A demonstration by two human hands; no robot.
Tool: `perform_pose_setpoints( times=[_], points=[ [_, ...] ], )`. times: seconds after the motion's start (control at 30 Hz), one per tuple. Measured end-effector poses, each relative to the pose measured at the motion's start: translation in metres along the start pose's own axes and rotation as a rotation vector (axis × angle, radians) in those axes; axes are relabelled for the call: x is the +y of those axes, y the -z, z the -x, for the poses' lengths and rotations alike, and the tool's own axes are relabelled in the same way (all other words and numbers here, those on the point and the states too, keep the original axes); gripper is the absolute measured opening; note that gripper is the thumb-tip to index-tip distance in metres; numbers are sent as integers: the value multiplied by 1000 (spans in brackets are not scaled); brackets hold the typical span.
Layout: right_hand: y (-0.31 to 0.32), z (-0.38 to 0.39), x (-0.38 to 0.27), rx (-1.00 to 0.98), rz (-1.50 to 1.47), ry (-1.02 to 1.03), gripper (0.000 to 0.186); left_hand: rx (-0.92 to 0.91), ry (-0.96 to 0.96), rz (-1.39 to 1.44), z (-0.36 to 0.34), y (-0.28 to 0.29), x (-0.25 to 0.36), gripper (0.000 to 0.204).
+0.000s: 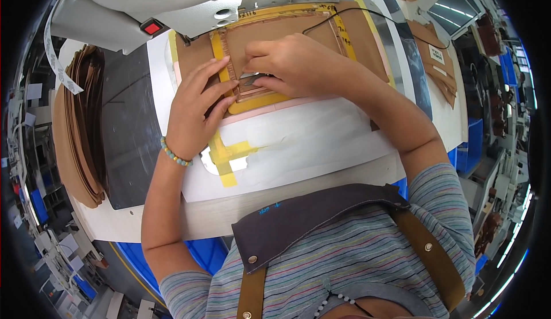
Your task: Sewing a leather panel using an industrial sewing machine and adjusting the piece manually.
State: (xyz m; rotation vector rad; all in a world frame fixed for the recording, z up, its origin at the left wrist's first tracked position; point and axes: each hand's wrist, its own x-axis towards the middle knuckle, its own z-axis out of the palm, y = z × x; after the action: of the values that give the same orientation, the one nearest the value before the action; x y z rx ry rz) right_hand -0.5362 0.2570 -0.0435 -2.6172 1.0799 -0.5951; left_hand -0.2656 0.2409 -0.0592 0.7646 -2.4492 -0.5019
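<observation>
My right hand (pixel 287 63) is closed around a small pair of metal snips (pixel 250 80), mostly hidden by its fingers. The snips lie low over the near left corner inside a yellow-edged frame (pixel 261 102). My left hand (pixel 201 98) rests with fingers spread, its fingertips on the frame's left side, close to the snips. Beneath the frame is a brown panel (pixel 367 38), which looks like leather, with a pink strip along the near edge. A white sheet (pixel 321 127) with yellow tape patches (pixel 229 152) extends toward me.
A pale grey sewing machine (pixel 201 0) with a red switch (pixel 152 27) overhangs the far left. Folded brown pieces (pixel 80 129) are stacked at the left, and more brown pieces (pixel 439 61) lie at the right. A thin black cable (pixel 367 10) crosses the far right of the frame.
</observation>
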Motion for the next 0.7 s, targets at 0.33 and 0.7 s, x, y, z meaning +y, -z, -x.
perform_pose_setpoints(
  times=[0.33,0.7],
  points=[
    [-10,1,8,56,-97,59,25,-41,-62,-31,-1,1,2,19],
    [-2,2,3,19,-22,6,25,-14,-77,-32,-1,0,0,20]
  ],
)
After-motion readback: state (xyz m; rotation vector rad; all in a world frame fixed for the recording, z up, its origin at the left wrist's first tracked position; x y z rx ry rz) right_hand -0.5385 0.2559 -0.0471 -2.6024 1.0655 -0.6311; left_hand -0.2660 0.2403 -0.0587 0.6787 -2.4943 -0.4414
